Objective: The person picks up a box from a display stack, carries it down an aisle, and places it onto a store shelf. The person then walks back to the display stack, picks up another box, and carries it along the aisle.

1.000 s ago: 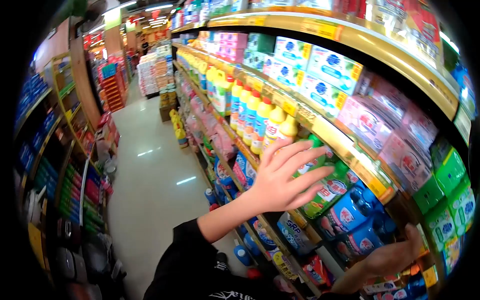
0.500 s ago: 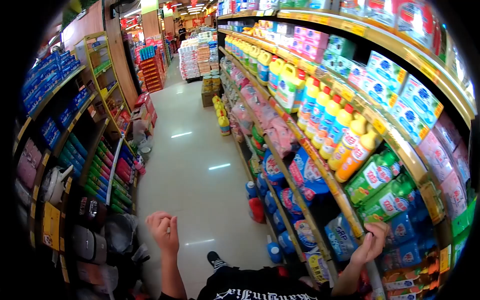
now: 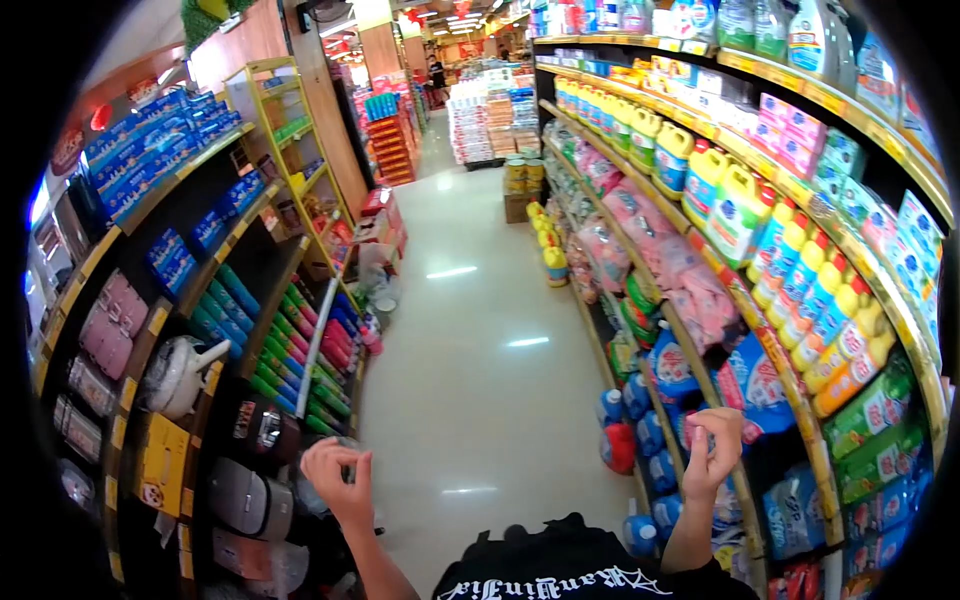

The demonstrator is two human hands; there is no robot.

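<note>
A person in a black shirt with white lettering stands in a supermarket aisle, both bare hands raised well apart above the pale, glossy floor. The left hand, fingers loosely curled and a gap showing between them and the thumb, hangs near a grey appliance on the lower left shelves. The right hand, also loosely curled with the thumb apart from the fingers, is in front of the right-hand shelving, nearest a large blue package. Pink packages sit farther up the same side, beside rows of yellow bottles with red caps. Across the aisle, a yellow box stands below a pale, white-handled pan. Stacked red boxes and another person in dark clothing appear in the distance.
</note>
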